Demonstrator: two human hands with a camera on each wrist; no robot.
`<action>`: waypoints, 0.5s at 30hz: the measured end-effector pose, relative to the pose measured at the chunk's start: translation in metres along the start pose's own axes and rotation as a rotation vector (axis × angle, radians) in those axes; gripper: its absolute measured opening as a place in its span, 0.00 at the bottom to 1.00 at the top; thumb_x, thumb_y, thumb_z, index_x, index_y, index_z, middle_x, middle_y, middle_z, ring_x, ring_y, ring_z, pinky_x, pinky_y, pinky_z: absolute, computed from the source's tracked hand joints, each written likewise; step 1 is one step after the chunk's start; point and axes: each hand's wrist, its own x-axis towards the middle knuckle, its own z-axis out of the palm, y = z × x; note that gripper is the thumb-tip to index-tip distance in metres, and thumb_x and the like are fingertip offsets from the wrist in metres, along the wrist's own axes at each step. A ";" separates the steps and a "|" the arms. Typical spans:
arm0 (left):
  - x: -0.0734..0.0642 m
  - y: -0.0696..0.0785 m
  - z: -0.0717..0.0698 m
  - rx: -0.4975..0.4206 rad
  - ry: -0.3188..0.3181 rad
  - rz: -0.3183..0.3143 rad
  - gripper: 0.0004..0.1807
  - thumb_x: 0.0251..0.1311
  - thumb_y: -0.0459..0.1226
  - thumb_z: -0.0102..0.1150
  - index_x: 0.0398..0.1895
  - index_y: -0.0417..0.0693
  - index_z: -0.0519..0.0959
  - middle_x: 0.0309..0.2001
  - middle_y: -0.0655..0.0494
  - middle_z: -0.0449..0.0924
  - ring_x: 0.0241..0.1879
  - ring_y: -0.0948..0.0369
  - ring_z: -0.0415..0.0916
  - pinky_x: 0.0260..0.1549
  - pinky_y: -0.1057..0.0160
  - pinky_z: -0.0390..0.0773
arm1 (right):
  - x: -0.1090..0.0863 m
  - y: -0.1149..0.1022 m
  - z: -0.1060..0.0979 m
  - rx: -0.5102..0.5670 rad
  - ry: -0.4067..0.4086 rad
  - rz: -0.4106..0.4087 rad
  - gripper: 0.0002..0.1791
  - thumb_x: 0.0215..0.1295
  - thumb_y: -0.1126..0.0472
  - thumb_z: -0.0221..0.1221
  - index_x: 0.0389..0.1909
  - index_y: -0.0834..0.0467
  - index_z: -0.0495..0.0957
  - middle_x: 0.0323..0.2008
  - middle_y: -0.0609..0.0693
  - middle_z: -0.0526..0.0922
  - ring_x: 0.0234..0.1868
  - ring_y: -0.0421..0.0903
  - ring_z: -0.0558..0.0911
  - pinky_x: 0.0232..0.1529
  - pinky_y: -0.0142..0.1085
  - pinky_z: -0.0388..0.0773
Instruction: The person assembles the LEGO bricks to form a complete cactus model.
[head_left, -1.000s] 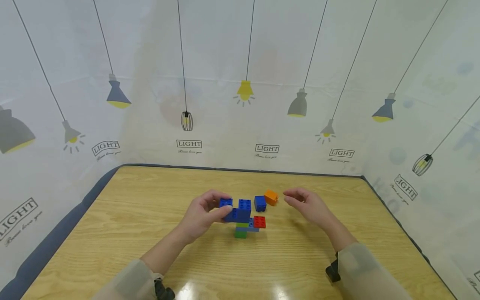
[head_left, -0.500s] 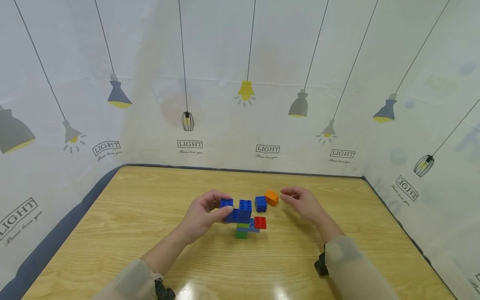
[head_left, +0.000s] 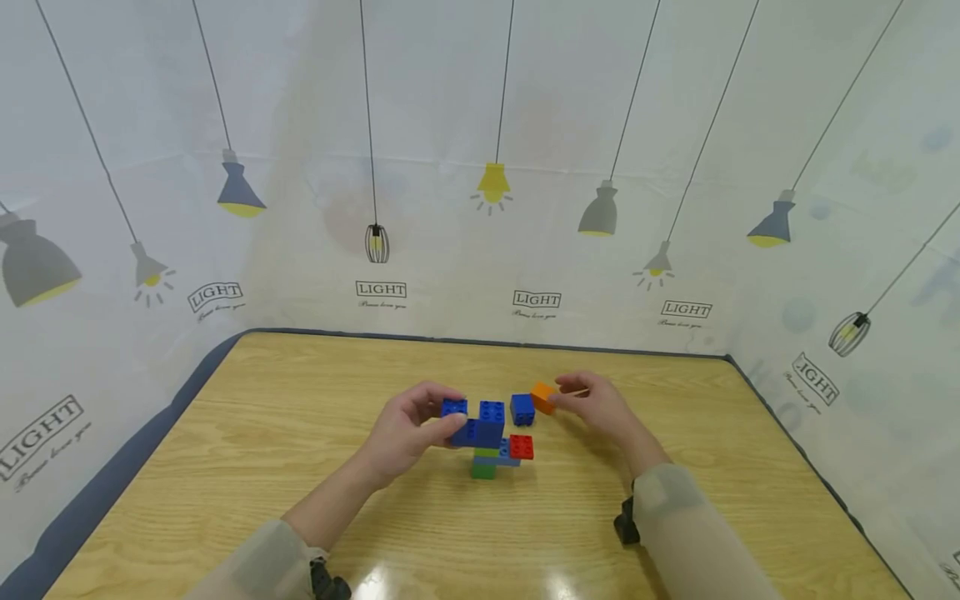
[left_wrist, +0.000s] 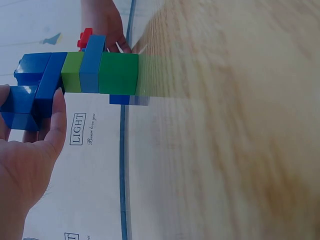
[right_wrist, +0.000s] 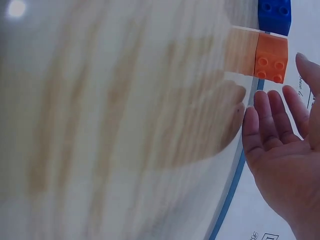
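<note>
My left hand (head_left: 410,429) grips the blue top of a toy-brick structure, thumb on one side and fingers on the other. Below the blue bricks (head_left: 490,423) come a lime-green brick (left_wrist: 71,72), a light-blue brick (left_wrist: 92,70) and a green brick (left_wrist: 118,73) at the bottom, standing on the table. A red brick (head_left: 521,447) sits on the light-blue one's right end. My right hand (head_left: 600,406) is beside an orange brick (right_wrist: 271,57); in the right wrist view its fingers are extended, with a small gap to the brick.
A loose blue brick (head_left: 522,409) lies on its side just left of the orange one, behind the structure. The wooden table (head_left: 300,392) ends at a dark-blue edge, where a lamp-printed curtain (head_left: 435,250) rises. Both wrists carry small black cameras.
My right hand has moved left to the orange brick, its thumb now overlapping the brick in the head view. The left hand and the structure have stayed in place.
</note>
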 end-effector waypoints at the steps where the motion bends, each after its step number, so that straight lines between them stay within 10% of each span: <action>1: 0.000 0.000 0.000 0.000 -0.001 0.000 0.17 0.76 0.35 0.67 0.63 0.39 0.81 0.51 0.48 0.79 0.51 0.54 0.82 0.44 0.57 0.94 | 0.001 0.000 0.001 0.001 -0.003 0.003 0.30 0.77 0.48 0.68 0.72 0.59 0.78 0.67 0.61 0.83 0.65 0.60 0.82 0.69 0.55 0.82; 15: -0.001 0.000 0.000 -0.001 -0.003 0.001 0.18 0.76 0.35 0.67 0.64 0.40 0.81 0.51 0.50 0.80 0.51 0.54 0.82 0.44 0.58 0.94 | 0.008 0.002 0.008 0.009 -0.044 0.044 0.29 0.75 0.47 0.71 0.69 0.57 0.80 0.64 0.58 0.84 0.61 0.57 0.82 0.67 0.52 0.83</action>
